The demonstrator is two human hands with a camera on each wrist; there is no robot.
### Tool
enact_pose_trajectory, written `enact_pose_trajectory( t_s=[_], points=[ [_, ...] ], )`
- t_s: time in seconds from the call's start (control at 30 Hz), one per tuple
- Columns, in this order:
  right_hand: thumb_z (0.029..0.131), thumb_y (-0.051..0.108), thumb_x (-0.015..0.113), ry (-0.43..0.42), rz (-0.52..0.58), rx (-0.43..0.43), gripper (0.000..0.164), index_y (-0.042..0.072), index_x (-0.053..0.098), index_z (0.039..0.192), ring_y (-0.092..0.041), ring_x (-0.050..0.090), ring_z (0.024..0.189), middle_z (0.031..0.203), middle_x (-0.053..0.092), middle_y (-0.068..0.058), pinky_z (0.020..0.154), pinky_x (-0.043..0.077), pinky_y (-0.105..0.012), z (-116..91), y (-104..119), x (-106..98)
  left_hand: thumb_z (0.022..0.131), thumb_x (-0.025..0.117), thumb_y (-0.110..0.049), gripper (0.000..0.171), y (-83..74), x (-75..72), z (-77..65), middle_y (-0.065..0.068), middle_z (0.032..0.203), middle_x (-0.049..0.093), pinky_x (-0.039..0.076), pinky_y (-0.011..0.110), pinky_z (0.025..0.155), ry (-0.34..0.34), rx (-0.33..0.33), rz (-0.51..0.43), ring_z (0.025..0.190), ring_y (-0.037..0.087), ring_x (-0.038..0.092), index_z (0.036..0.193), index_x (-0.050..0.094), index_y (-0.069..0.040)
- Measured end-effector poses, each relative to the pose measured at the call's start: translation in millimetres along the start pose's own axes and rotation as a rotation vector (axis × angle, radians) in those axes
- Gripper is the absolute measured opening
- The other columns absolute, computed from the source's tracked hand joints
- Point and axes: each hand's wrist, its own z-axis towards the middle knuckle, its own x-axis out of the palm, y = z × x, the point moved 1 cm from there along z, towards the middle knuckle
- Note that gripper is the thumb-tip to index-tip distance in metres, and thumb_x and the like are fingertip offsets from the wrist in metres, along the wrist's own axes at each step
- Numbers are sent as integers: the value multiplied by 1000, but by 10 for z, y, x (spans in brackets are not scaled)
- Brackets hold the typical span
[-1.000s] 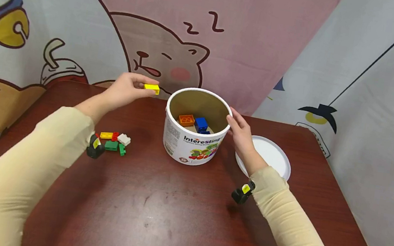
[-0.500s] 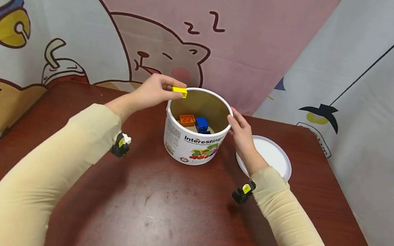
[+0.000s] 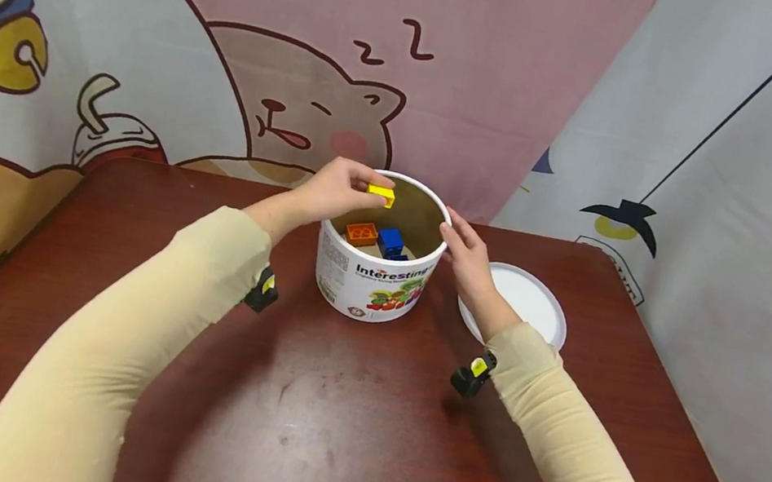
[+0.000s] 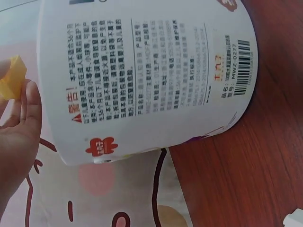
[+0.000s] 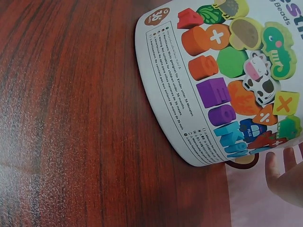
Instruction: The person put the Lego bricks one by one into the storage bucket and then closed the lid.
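Observation:
Over the mouth of a white round bucket point(image 3: 379, 289), my left hand point(image 3: 334, 191) pinches a yellow toy brick point(image 3: 381, 194) between thumb and fingers. The left wrist view shows the yellow brick point(image 4: 14, 78) near the bucket's rim. My right hand point(image 3: 469, 263) grips the bucket's rim on the right side, thumb over the near edge; the right wrist view catches only part of that hand point(image 5: 289, 177). Inside the bucket lie an orange brick point(image 3: 361, 233) and blue bricks point(image 3: 391, 242), on its floor.
A white round lid point(image 3: 532, 307) lies on the brown table point(image 3: 330, 431) right of the bucket, partly behind the right forearm. A white brick point(image 4: 294, 219) shows at the corner of the left wrist view. A cartoon-print cloth point(image 3: 499, 67) hangs behind the table.
My left hand has carried the yellow brick rightward, from left of the bucket to over its opening. The left forearm now covers the loose bricks on the table. My right hand stays on the rim.

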Motion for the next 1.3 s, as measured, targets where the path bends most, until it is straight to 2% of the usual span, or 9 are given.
enact_pose_trajectory(
  t_s=[0.23, 0.4, 0.5, 0.67, 0.83, 0.93, 1.03, 1.23, 1.3],
  points=[
    [99, 20, 46, -5, -15, 5, 47, 10, 36, 144, -20, 45, 122, 145, 40, -13, 102, 38, -39, 13, -2, -11, 87, 65, -15, 36, -32, 54, 28, 13, 121, 63, 48, 30, 91, 31, -5, 1, 104, 21, 60, 122, 62, -5],
    [98, 21, 46, -5, -20, 4, 48, 10, 36, 144, -24, 43, 126, 146, 39, -13, 101, 38, -39, 18, -11, -8, 89, 62, -18, 36, -40, 9, 6, 13, 124, 62, 48, 33, 94, 35, 10, -20, 105, 23, 62, 123, 61, -5],
    [99, 20, 46, -5, -18, 5, 48, 10, 36, 144, -27, 41, 129, 147, 38, -13, 101, 38, -39, 18, -16, -4, 91, 61, -19, 35, -38, -66, -35, 15, 118, 63, 48, 36, 92, 1, 33, -28, 99, 25, 63, 123, 61, -6],
    [98, 20, 46, -4, -12, 9, 49, 10, 35, 145, -29, 39, 131, 147, 37, -13, 102, 38, -39, 16, -19, 2, 90, 61, -21, 32, 34, -277, -149, 14, 108, 63, 50, 37, 86, -97, 54, -56, 93, 23, 59, 120, 62, -7],
    [99, 19, 45, -10, 5, -1, 47, 10, 36, 144, -29, 41, 128, 146, 39, -13, 99, 40, -37, 11, -2, 2, 90, 62, -20, 33, 232, -537, -317, 11, 116, 62, 52, 28, 84, -156, 22, -71, 95, 12, 60, 119, 61, -6],
    [99, 19, 45, -10, 1, -1, 47, 10, 36, 144, -27, 41, 126, 146, 39, -12, 99, 39, -36, 11, 2, 1, 90, 61, -22, 34, 401, -692, -460, 11, 118, 62, 49, 22, 81, -181, -13, -16, 91, 4, 60, 120, 61, -6],
    [99, 19, 45, -8, 6, -2, 48, 10, 35, 145, -26, 41, 126, 147, 39, -13, 102, 37, -40, 15, -1, 1, 90, 62, -25, 35, 583, -827, -626, 7, 113, 65, 47, 19, 78, -202, -66, 24, 87, 1, 59, 120, 60, -7],
    [99, 19, 45, -5, 15, 0, 48, 9, 35, 144, -26, 41, 126, 146, 39, -12, 104, 35, -43, 20, -14, 10, 88, 64, -34, 43, 961, -1021, -958, -15, 98, 62, 47, 16, 72, -249, -165, 96, 82, -2, 58, 122, 59, -9],
    [99, 20, 45, -6, 8, 2, 47, 10, 35, 145, -25, 42, 125, 147, 39, -12, 102, 37, -39, 17, -13, 10, 88, 64, -35, 44, 1092, -1056, -1051, -13, 99, 62, 47, 15, 70, -270, -188, 115, 81, -2, 57, 122, 58, -8]
  ],
)
